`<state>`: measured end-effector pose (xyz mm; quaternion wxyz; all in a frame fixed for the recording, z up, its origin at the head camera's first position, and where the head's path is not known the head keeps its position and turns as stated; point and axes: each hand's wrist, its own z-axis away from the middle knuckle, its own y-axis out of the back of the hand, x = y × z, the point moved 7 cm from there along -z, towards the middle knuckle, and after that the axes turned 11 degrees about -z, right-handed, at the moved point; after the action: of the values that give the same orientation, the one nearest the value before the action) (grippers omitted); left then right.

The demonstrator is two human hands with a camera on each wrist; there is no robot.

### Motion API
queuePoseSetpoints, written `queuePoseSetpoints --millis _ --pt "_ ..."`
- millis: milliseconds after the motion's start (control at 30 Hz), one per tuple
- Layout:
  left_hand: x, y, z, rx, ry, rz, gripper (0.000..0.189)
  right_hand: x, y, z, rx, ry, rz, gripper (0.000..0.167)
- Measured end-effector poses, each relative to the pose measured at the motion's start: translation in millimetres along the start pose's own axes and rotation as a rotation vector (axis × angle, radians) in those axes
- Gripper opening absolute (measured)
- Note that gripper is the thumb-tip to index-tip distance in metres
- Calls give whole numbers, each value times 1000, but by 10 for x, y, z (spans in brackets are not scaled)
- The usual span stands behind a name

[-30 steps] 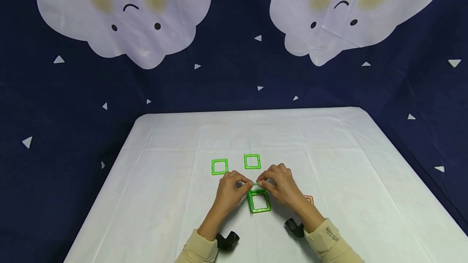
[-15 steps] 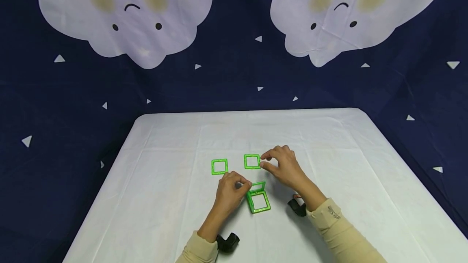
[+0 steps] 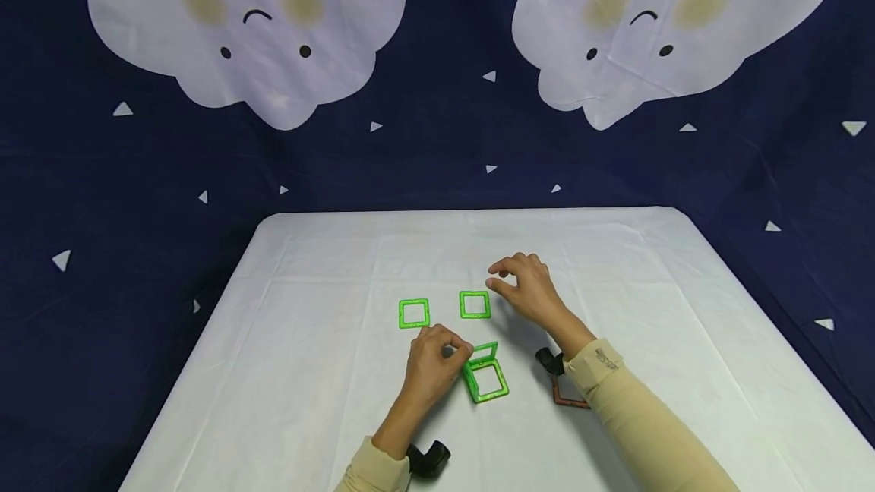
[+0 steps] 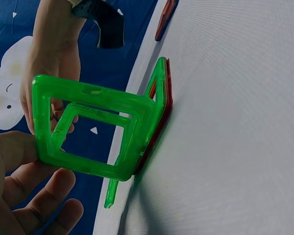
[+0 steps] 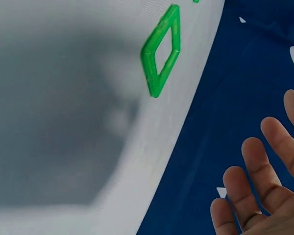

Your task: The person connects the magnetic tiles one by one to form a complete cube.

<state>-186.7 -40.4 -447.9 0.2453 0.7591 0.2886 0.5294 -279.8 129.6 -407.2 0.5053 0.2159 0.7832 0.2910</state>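
My left hand (image 3: 432, 367) pinches the edge of an upright green square magnetic tile (image 4: 88, 169). This tile is part of a small structure (image 3: 495, 396) in the middle of the table, where upright green tiles meet a flat one; a red layer (image 4: 159, 129) shows beneath in the left wrist view. The back tile (image 3: 486, 351) leans away, untouched. Over the table, beyond a loose green tile (image 3: 475, 316), my right hand (image 3: 532, 294) hovers with fingers parted and holds nothing. Another loose green tile (image 3: 414, 326) lies to its left.
A reddish square tile (image 3: 570, 403) lies on the right, partly hidden by the right sleeve (image 3: 642, 408). Black camera mounts (image 3: 429, 460) hang at both wrists. The white table (image 3: 328, 370) ends at a dark blue backdrop (image 3: 437, 150) with clouds.
My right hand has let go of the structure's back tile and moved away, up past the loose green tile. The back tile now leans away. My left hand keeps its pinch.
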Motion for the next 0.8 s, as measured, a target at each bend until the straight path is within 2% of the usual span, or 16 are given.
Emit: queuePoseSetpoints --millis 167,333,533,800 --pt "11 11 12 16 -4 0 10 89 -39 -83 -1 -34 -31 27" --pt "2 4 22 19 3 -5 11 161 -114 -187 -23 -54 -1 28" --pt "2 1 41 24 -2 10 11 262 -288 -280 -107 -74 60 28" --pt "-4 10 43 32 2 1 11 354 -485 -252 -237 -88 123 29"
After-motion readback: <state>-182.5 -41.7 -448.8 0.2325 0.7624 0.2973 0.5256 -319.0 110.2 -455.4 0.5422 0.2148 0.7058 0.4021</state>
